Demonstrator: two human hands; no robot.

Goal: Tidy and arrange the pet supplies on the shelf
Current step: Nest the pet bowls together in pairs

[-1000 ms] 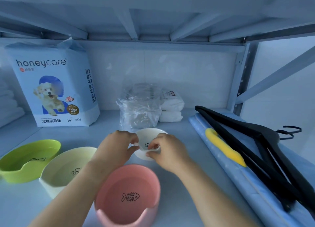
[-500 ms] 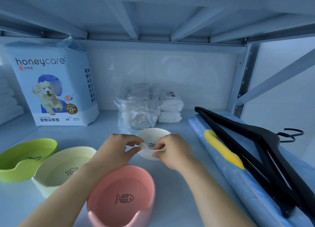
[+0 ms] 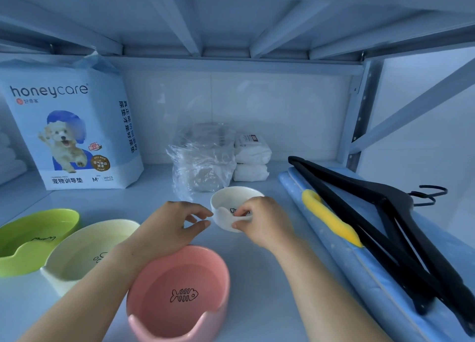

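A small white bowl [image 3: 231, 197] sits mid-shelf, in front of a clear plastic bag [image 3: 203, 159]. My right hand [image 3: 264, 221] pinches its near rim, fingers inside and thumb outside. My left hand [image 3: 172, 226] lies just left of the bowl; its index finger and thumb tips reach the bowl's side with nothing between them. A pink bowl [image 3: 180, 290] with a fishbone drawing stands nearest me. Left of it come a cream bowl [image 3: 90, 249] and a green bowl [image 3: 33, 239].
A blue honeycare pad pack [image 3: 72, 136] stands at the back left. Two white packets [image 3: 253, 159] are stacked beside the bag. On the right, black hangers [image 3: 385, 213] and a yellow piece [image 3: 329, 218] lie on a folded blue mat [image 3: 359, 277]. A shelf post [image 3: 359, 115] rises at the back right.
My left hand has let go of the white bowl's rim and drawn slightly left. My right hand keeps its pinch. The bowl has turned and shifted a little to the right.
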